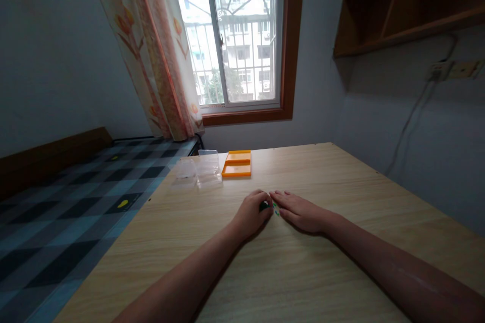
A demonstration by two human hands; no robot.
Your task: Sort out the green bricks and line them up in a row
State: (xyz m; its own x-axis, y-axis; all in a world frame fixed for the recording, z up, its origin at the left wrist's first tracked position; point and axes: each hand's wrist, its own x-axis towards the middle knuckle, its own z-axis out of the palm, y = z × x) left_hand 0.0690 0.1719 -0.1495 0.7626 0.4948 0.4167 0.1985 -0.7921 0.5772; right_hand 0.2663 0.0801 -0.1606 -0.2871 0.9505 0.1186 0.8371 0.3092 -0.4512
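My left hand (pixel 253 213) rests on the wooden table (pixel 326 272) with its fingers curled round a small dark green piece (pixel 264 205), mostly covered by the fingers. My right hand (pixel 297 210) lies palm down opposite it, fingers stretched out towards the left fingertips. In the narrow gap between the hands shows a small white piece with green marks (pixel 276 208). Its kind is too small to make out, and whatever lies under the right palm is hidden.
Farther back stand an orange two-part tray (pixel 237 163) and clear plastic containers (pixel 208 166), near the table's far left edge. A bed with a checked cover (pixel 71 232) lies left of the table. A wall shelf (pixel 394 35) hangs at upper right.
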